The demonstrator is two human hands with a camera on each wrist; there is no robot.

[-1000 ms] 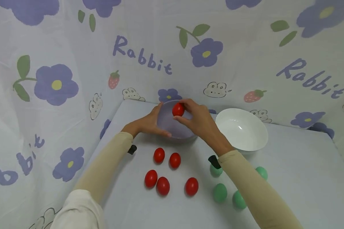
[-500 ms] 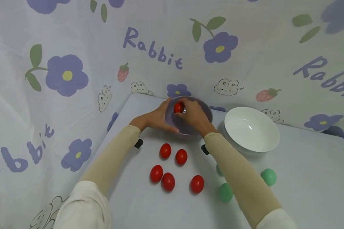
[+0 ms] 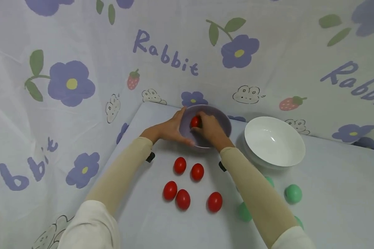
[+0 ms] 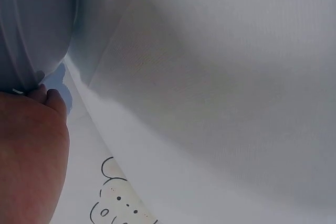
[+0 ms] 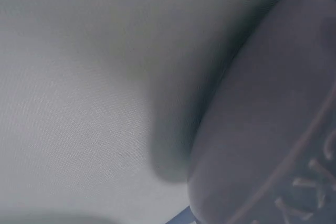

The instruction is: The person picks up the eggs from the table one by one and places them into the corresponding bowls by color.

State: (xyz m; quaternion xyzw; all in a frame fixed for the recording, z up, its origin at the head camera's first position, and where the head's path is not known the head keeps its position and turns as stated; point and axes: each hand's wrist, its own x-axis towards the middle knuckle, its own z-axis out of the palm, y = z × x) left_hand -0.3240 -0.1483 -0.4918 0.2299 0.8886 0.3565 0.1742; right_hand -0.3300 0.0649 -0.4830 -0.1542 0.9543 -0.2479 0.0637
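Observation:
In the head view, a purple bowl [image 3: 223, 121] stands at the back of the table. My left hand [image 3: 170, 130] holds its left side, thumb at the front and fingers by the rim. Inside the bowl, my right hand [image 3: 212, 128] grips a red egg [image 3: 195, 122] between thumb and fingers. The left wrist view has the bowl's outer wall [image 4: 39, 19] above part of my hand [image 4: 31, 150]. On the right wrist view's right side is the bowl's wall [image 5: 252, 114]; the right hand is out of sight there.
Several red eggs [image 3: 183, 199] lie in front of the purple bowl. A white bowl [image 3: 277, 141] stands to its right. Several green eggs [image 3: 293, 193] lie near the right forearm, some partly hidden by it. A patterned cloth [image 3: 162, 79] hangs behind the table.
My right hand has lowered the red egg from above the purple bowl's rim into the bowl. The left hand stays at the bowl's side. The head view has shifted slightly.

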